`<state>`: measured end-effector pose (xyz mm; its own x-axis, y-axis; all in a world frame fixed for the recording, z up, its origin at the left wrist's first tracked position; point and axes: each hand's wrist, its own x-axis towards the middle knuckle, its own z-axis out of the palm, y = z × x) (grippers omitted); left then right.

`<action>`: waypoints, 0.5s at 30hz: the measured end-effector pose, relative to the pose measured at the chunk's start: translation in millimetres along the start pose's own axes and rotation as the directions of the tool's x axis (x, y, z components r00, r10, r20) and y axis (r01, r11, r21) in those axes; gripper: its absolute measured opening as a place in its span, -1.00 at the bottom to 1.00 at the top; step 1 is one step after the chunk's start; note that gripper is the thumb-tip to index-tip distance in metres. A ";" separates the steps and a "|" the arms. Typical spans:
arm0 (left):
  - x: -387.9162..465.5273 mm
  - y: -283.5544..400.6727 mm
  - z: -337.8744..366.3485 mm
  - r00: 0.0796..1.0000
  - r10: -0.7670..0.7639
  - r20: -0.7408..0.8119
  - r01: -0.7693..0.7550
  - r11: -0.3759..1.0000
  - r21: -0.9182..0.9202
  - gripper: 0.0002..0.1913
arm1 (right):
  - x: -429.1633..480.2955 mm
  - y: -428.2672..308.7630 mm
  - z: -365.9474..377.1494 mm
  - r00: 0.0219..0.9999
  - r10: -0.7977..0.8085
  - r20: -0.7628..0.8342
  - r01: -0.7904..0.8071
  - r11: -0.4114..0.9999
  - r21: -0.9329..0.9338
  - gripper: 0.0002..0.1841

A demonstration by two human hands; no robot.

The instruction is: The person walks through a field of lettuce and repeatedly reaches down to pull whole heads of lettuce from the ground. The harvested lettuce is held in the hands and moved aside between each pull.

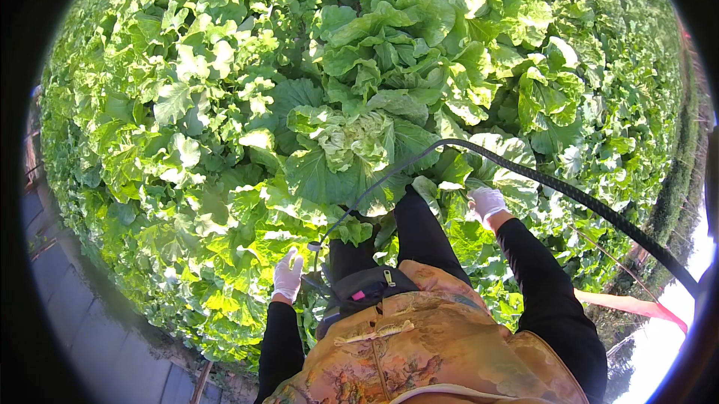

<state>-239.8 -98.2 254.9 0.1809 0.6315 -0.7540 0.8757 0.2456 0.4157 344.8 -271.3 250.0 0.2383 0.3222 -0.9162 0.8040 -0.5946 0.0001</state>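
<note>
Thin white gloves cover both hands. To the left of my waist, my left hand hangs above leafy greens with its fingers loosely apart, and I see nothing in it. My right hand is out beside my right leg, fingers curled among large leaves. Whether it grips a stem or anything else, I cannot tell. Straight before my legs grows a Chinese cabbage with a crinkled pale heart and broad outer leaves. Beyond it stands another leafy cabbage plant. Leaves hide my feet.
A black braided cable arcs across the view towards a dark waist pouch. Dense leafy greens spread all around. Grey paving borders the plot at lower left. A red ribbon stretches at right near a thin stick.
</note>
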 end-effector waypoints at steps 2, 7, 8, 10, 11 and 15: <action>-3.8 -6.8 1.4 0.999 -0.038 0.028 0.039 0.999 -0.014 -0.53 | -12.8 10.2 -0.6 0.996 -0.076 -0.043 0.069 0.988 -0.141 -0.67; -4.7 -13.9 3.4 0.992 -0.123 0.024 0.125 0.984 -0.124 -0.55 | -40.2 37.8 6.4 0.997 -0.043 -0.061 0.038 0.997 -0.072 -0.68; -2.9 -11.2 2.9 0.994 -0.111 0.010 0.111 0.986 -0.127 -0.56 | -43.2 44.1 7.9 0.995 -0.042 -0.087 0.036 0.997 -0.069 -0.70; -2.6 -1.4 0.3 0.997 -0.076 -0.007 0.074 0.986 -0.147 -0.55 | -50.3 54.8 12.8 0.992 -0.044 -0.116 0.039 0.998 -0.047 -0.74; -2.0 6.5 -1.5 0.996 -0.084 -0.011 0.081 0.981 -0.177 -0.55 | -53.3 59.0 13.8 0.988 -0.066 -0.136 0.057 0.996 -0.065 -0.79; -7.5 50.4 -11.3 0.996 -0.085 0.009 0.083 0.938 -0.336 -0.55 | -67.8 67.1 5.5 0.991 0.010 -0.137 -0.018 0.999 -0.051 -0.75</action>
<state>-202.1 -82.2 287.2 0.1095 0.6016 -0.7913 0.6863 0.5301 0.4980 379.6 -337.2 310.0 0.3189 0.4137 -0.8527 0.8267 -0.5615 0.0367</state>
